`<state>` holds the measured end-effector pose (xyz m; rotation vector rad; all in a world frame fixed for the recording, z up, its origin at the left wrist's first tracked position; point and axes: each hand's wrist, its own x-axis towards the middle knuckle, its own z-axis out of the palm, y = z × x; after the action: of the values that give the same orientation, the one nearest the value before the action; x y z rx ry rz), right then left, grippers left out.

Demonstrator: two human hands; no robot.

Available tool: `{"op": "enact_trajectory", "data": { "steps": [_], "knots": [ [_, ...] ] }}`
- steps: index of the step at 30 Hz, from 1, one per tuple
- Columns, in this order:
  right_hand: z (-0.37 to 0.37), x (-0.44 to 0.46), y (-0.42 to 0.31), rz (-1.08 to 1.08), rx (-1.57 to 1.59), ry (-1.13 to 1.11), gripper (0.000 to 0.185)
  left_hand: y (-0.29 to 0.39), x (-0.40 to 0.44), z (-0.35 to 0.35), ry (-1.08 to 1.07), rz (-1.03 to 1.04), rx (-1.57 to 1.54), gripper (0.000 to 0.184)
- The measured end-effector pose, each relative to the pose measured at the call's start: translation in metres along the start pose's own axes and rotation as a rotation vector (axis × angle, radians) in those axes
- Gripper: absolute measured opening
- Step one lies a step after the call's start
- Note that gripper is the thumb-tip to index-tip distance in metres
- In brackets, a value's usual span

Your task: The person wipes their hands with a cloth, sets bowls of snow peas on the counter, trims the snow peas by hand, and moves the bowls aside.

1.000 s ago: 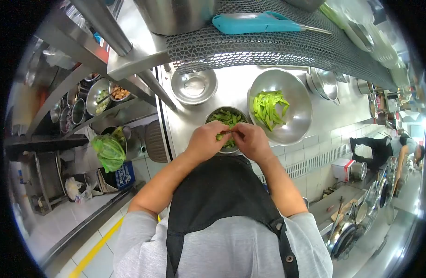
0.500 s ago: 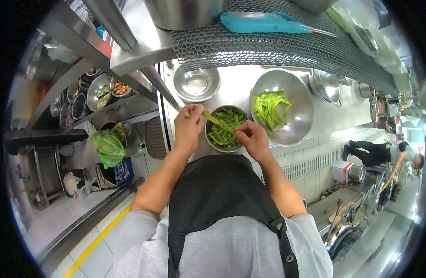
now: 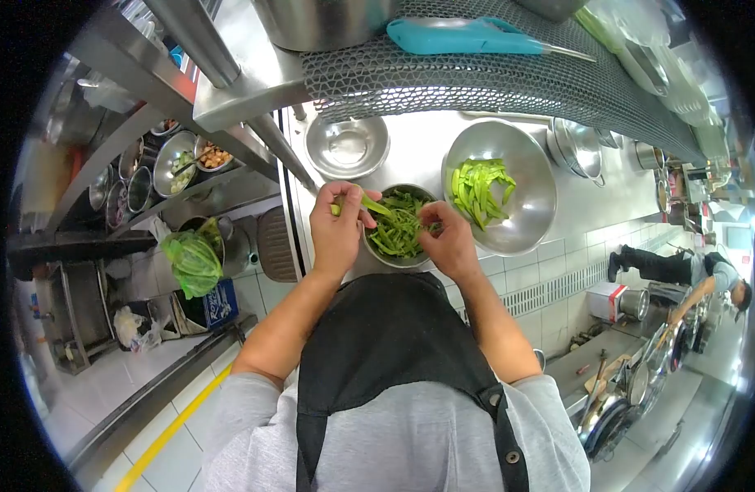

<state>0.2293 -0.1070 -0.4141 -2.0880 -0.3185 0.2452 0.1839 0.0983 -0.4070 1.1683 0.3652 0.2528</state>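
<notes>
My left hand [image 3: 336, 225] is closed around a flat green bean pod [image 3: 376, 207], whose end sticks out over the small steel bowl [image 3: 404, 263]. That bowl is filled with darker green pods and thin strips [image 3: 398, 234]. Over its right rim, my right hand [image 3: 447, 238] has its fingers curled and pinched; what they hold, if anything, is hidden. To the right, a wide steel bowl [image 3: 525, 217] contains a pile of bright green pods [image 3: 481, 190].
A shallow steel bowl [image 3: 347, 148] stands behind my left hand. Overhead, a shelf with a grey mesh mat [image 3: 476, 86] carries a turquoise-handled tool [image 3: 463, 37]. Food bowls [image 3: 176, 162] and a leafy cabbage [image 3: 193, 261] lie at left. A co-worker [image 3: 713, 275] bends at far right.
The pod in my left hand has been drawn back, so less of it shows. My right fingers have lifted slightly. The co-worker's arm has shifted.
</notes>
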Motion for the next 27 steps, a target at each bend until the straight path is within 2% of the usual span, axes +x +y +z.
{"op": "enact_trajectory", "data": {
  "steps": [1, 4, 7, 10, 13, 16, 19, 23, 27],
  "knots": [
    [0.002, 0.000, -0.009, -0.042, 0.056, 0.026, 0.014, 0.000, -0.002, 0.002, -0.019, -0.013, 0.000, 0.013],
    [0.009, 0.001, -0.027, -0.035, 0.154, -0.088, 0.020, -0.010, -0.005, 0.007, -0.070, 0.017, 0.008, 0.012],
    [0.010, 0.005, -0.021, -0.074, -0.041, -0.113, 0.019, -0.016, -0.005, 0.006, -0.104, 0.052, 0.031, 0.012],
    [0.012, 0.004, -0.024, -0.102, -0.048, -0.064, 0.016, -0.010, -0.010, 0.006, -0.098, 0.055, 0.024, 0.012],
    [0.019, 0.004, -0.023, 0.006, 0.017, -0.046, 0.015, 0.001, -0.016, 0.008, -0.061, 0.044, -0.020, 0.011],
    [0.030, 0.003, -0.009, 0.210, 0.444, -0.148, 0.014, 0.004, -0.019, 0.008, -0.024, 0.078, -0.037, 0.010],
    [0.030, 0.002, -0.019, 0.209, 0.614, -0.170, 0.013, 0.006, -0.021, 0.007, -0.011, 0.120, -0.023, 0.009],
    [0.030, 0.001, -0.025, 0.241, 0.622, -0.139, 0.013, 0.007, -0.026, 0.005, -0.012, 0.098, -0.023, 0.009],
    [0.031, 0.000, -0.028, 0.307, 0.705, -0.104, 0.012, 0.006, -0.029, 0.005, -0.031, 0.199, 0.058, 0.009]
  ]
}}
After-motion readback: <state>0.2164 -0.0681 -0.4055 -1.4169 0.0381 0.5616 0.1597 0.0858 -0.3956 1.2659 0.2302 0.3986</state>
